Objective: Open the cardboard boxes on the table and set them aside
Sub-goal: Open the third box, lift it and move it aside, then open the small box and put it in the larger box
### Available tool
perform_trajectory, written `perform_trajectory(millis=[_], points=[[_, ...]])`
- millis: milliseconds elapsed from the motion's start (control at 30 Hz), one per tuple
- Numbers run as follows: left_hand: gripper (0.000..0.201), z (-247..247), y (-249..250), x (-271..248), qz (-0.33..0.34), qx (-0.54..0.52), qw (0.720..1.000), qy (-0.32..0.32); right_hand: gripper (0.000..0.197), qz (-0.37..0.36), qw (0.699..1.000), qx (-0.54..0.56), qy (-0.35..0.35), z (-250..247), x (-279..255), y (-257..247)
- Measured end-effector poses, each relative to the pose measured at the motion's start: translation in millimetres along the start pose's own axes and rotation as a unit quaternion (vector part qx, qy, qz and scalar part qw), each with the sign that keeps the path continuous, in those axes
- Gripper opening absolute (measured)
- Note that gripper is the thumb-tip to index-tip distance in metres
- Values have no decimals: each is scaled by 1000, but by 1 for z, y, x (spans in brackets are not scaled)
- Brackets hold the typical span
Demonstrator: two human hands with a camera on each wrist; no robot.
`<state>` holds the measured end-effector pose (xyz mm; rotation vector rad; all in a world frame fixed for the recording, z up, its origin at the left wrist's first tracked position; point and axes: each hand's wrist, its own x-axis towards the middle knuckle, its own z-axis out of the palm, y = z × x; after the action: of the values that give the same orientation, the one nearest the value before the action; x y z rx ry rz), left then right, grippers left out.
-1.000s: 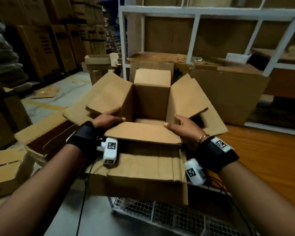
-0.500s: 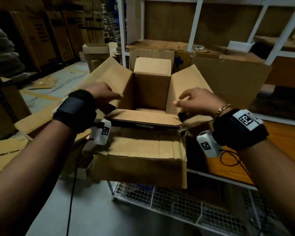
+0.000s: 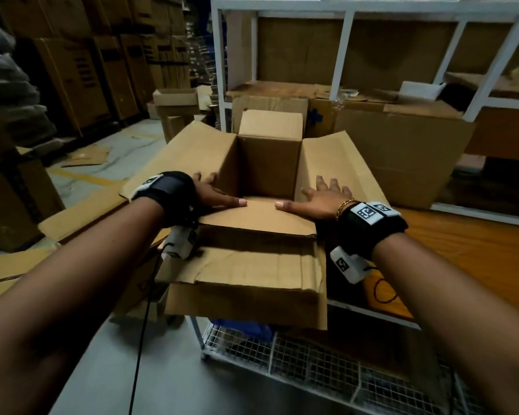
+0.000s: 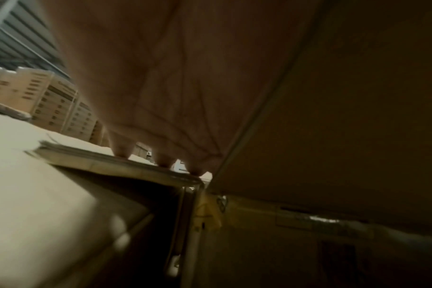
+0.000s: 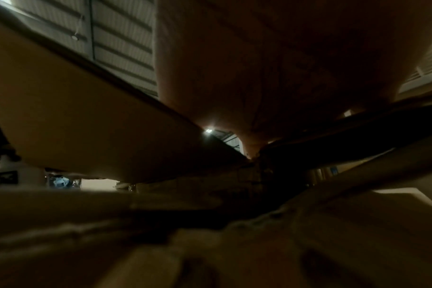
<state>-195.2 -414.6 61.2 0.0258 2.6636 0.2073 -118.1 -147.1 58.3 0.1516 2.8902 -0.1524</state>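
A brown cardboard box (image 3: 270,163) stands open at the table's left end, its side flaps spread and its far flap upright. My left hand (image 3: 219,191) lies flat with straight fingers across the box's near-left corner, thumb on the near flap (image 3: 258,220). My right hand (image 3: 321,196) lies flat on the near-right corner, fingers spread, thumb on the same flap. In the left wrist view my left fingertips (image 4: 122,150) press a cardboard edge. The right wrist view is dark; my right palm (image 5: 259,78) rests against cardboard. The box's floor is hidden.
A larger cardboard box (image 3: 402,151) stands to the right behind it. The orange table top (image 3: 477,259) runs right. A white shelf frame (image 3: 342,55) rises behind. Flattened cardboard (image 3: 81,217) lies left. A wire mesh shelf (image 3: 312,363) sits below. Stacked cartons (image 3: 87,70) line the far left.
Both hands lifted off the near flap, then came down flat on the box's near corners. The near flap stays folded inward.
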Motion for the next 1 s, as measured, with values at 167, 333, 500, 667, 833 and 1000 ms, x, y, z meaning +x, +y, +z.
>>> perform_trajectory(millis=[167,333,500,667,833,1000], points=[[112,-19,18,-43,29,-8,999,40,108,-41,996,32,70,-9,-2,15],[87,-42,53,-89,101,-95,982,128,85,-69,971,101,204,-33,-19,51],[96,-40,125,-121,182,-79,969,145,80,-40,958,157,238,-46,-44,96],[91,-11,212,-145,266,-53,952,140,82,6,948,174,265,-38,-79,160],[90,30,309,-165,314,-24,938,146,83,66,945,154,281,-19,-129,258],[90,89,421,-191,361,-4,926,111,84,133,942,151,267,4,-197,375]])
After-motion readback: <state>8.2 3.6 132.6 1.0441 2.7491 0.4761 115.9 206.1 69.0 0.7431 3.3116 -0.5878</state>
